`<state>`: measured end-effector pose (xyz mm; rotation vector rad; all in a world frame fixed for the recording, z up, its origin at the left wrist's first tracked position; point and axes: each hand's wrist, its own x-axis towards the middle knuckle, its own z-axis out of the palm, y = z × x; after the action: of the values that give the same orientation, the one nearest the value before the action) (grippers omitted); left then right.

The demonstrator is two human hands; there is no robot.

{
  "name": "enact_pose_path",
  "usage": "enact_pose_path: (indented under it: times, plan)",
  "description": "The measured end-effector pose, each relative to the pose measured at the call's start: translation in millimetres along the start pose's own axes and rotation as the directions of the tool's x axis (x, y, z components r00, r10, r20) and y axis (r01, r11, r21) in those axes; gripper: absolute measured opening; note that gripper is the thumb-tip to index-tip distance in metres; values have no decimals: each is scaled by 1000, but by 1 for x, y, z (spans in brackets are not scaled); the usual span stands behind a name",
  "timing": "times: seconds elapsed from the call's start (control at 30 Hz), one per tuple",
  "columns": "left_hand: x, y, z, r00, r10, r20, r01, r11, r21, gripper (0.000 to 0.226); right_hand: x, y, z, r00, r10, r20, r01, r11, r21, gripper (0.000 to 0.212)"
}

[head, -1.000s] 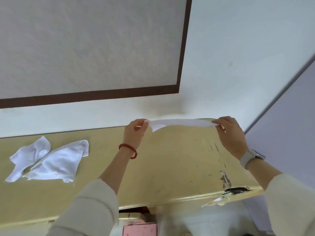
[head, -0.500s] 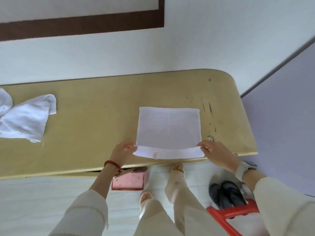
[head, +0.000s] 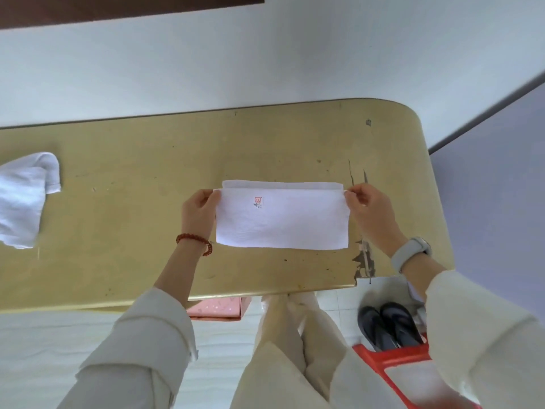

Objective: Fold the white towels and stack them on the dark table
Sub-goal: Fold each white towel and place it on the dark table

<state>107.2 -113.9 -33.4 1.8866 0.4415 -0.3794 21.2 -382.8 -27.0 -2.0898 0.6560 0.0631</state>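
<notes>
1. At nine o'clock, at the left edge of the yellow table (head: 124, 202), a crumpled white towel (head: 25, 199) waited unfolded, well apart from our work.
2. Our left hand (head: 199, 212), red bead bracelet (head: 196, 242) at the wrist, pinched the upper left corner of the towel being folded (head: 281, 221).
3. That towel lay at the centre of the table, toward three o'clock of the crumpled one. Half a second earlier it had been spread open with only its near hem in our fingers; now we had carried that hem over to the far side, so the cloth was doubled into a long rectangle. The red printed mark (head: 258, 203) faced up, and a strip of the lower layer showed beyond the top edge.
4. Our right hand (head: 367, 209), pale watch (head: 411, 255) on the wrist, pinched the upper right corner.
5. At five o'clock, under the table, black shoes (head: 389, 326) sat on a red stool (head: 395, 367).
6. We judged the first fold nearly done, though the edges did not quite meet. No dark table was in view, so stacking remained ahead.
</notes>
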Motion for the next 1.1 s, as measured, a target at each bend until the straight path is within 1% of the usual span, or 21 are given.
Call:
enact_pose_path:
  times: [0.17,0.27,0.37,0.47,0.57,0.73,0.83,0.93,1.0,1.03,1.07,1.1]
  plan:
    - [19,-3,5,1000,1,17,-3,994,105,18,17,-1,14,998,24,-56,-25,1000,-15,11]
    - [28,-7,5,998,46,33,-52,978,201,13,23,0,19,996,41,-83,-46,997,-60,16]
    - [32,-8,7,994,98,58,-110,954,279,15,27,3,24,993,64,-101,-74,992,-100,16]
    - [34,-4,12,991,127,34,-131,925,355,19,30,3,28,990,90,-106,-101,989,-111,16]
    - [37,-3,14,993,114,2,-107,919,380,20,32,2,30,988,100,-119,-114,987,-113,17]
    - [39,0,16,993,116,-2,-104,902,419,22,34,3,31,985,125,-123,-140,983,-122,14]
    - [39,1,20,996,78,-31,-55,891,450,17,36,3,34,981,150,-125,-166,978,-124,14]
    - [39,3,23,997,42,-58,-7,862,507,14,36,2,36,981,149,-126,-169,970,-173,15]
    - [38,6,25,994,67,-86,-6,819,574,16,35,3,35,979,102,-176,-142,962,-233,19]
    - [37,6,26,989,113,-97,-29,787,616,19,34,3,35,976,39,-216,-101,954,-282,22]
    - [36,6,26,978,188,-91,-84,751,655,21,33,3,36,970,-52,-239,-32,941,-338,22]
    - [36,4,27,957,285,-52,-174,708,685,23,32,1,38,957,-166,-238,62,918,-391,21]
